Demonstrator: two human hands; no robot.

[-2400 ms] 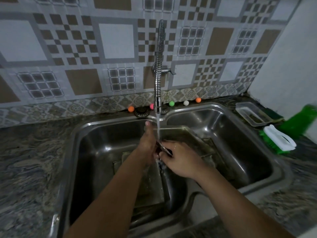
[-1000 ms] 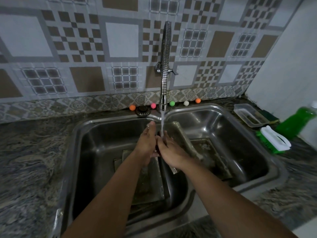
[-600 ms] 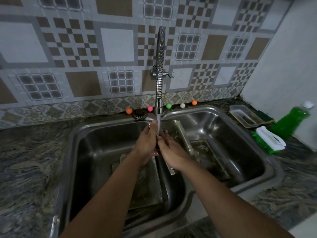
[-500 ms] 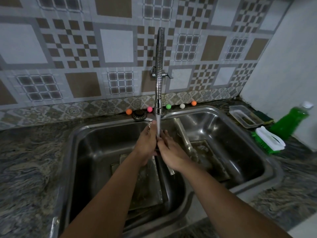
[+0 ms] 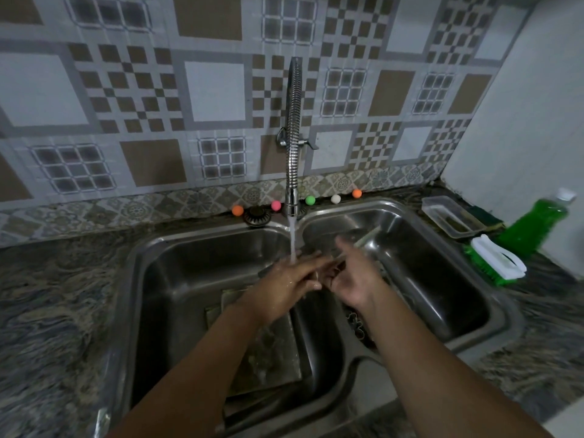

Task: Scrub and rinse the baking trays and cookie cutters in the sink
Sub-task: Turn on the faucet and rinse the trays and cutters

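Water runs from the flexible steel faucet (image 5: 292, 137) onto my left hand (image 5: 284, 286), whose wet fingers lie stretched out under the stream over the sink divider. My right hand (image 5: 352, 279) is just to its right with thumb up and fingers spread toward the left hand. Something thin and dark sits between the two hands, too unclear to name. A dirty baking tray (image 5: 271, 352) lies flat in the left basin. Another tray (image 5: 368, 237) leans in the right basin behind my hands. A metal cookie cutter (image 5: 355, 324) lies in the right basin beside my right wrist.
On the counter to the right are a green and white scrub brush (image 5: 496, 263), a bottle of green dish soap (image 5: 537, 226) and a clear plastic container (image 5: 448, 219). Small coloured balls (image 5: 310, 200) and a drain strainer (image 5: 257, 214) line the ledge behind the sink.
My hands were pressed together under the stream. They have now come apart, with the right hand turned open and moved right. The view shifted slightly.
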